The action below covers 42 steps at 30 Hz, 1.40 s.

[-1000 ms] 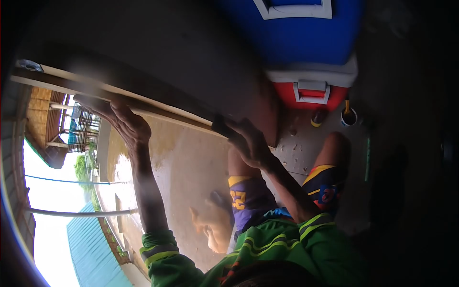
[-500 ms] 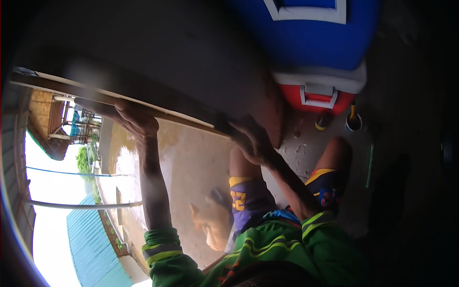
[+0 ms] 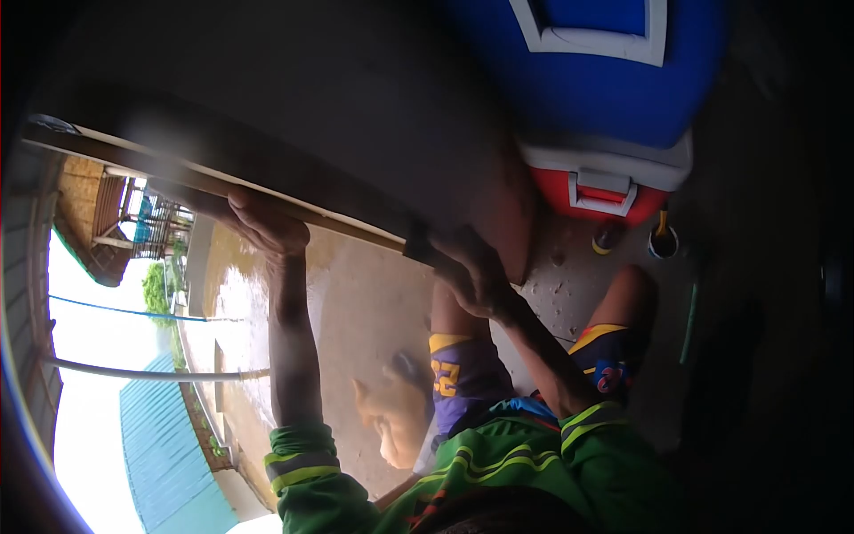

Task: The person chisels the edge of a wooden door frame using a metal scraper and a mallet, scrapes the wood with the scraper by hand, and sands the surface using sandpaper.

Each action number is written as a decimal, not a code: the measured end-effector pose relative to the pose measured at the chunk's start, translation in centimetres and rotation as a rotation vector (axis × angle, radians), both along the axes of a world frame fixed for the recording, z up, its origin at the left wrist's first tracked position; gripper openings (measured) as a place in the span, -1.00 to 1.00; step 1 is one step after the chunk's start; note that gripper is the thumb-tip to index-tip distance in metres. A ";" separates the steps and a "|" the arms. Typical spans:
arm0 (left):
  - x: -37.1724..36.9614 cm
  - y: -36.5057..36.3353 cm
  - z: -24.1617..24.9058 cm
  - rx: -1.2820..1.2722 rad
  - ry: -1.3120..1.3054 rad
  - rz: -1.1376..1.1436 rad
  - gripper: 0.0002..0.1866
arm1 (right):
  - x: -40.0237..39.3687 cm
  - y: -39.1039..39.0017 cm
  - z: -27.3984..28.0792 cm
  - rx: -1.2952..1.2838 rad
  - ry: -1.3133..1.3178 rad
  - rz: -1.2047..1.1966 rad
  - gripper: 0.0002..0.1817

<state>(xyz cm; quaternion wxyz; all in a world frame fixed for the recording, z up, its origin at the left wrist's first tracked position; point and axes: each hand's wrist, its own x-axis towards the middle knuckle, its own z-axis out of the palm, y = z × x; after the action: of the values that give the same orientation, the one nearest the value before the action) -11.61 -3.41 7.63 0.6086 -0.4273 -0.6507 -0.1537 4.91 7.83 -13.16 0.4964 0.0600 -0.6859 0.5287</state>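
A large dark flat panel (image 3: 294, 116), door-like with a pale narrow edge, stretches across the upper part of the view. My left hand (image 3: 271, 230) is against that edge, thumb on the near side and fingers reaching along it; the fingertips are dim and blurred. Farther right along the same edge, my right hand (image 3: 479, 271) is closed around a small dark block (image 3: 420, 247) that touches the edge. Shadow hides part of the right fingers, and I cannot make out what kind of block it is.
A blue cooler (image 3: 623, 98) sits beside a red cooler (image 3: 596, 191) with a white lid. Near them are a small cup with a brush (image 3: 663, 240) and a dark yellow-banded container (image 3: 606, 238). A tan dog (image 3: 391, 418) lies at my side. A green stick (image 3: 689, 320) lies right.
The view has shifted slightly, so the coolers appear lower and farther right. Both hands stay at the panel's edge; the dark block shows more plainly at my right fingertips.
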 end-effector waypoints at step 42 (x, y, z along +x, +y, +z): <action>13.3 0.6 -6.9 -0.967 -0.204 0.395 -0.39 | 9.3 -1.7 -9.6 -0.368 -0.468 -0.203 -0.57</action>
<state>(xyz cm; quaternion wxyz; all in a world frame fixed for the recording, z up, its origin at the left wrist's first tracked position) 1.67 -2.79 0.75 0.2933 -0.5112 -0.7713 0.2405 14.26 6.16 -22.78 0.3779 -0.2228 -0.6767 0.5914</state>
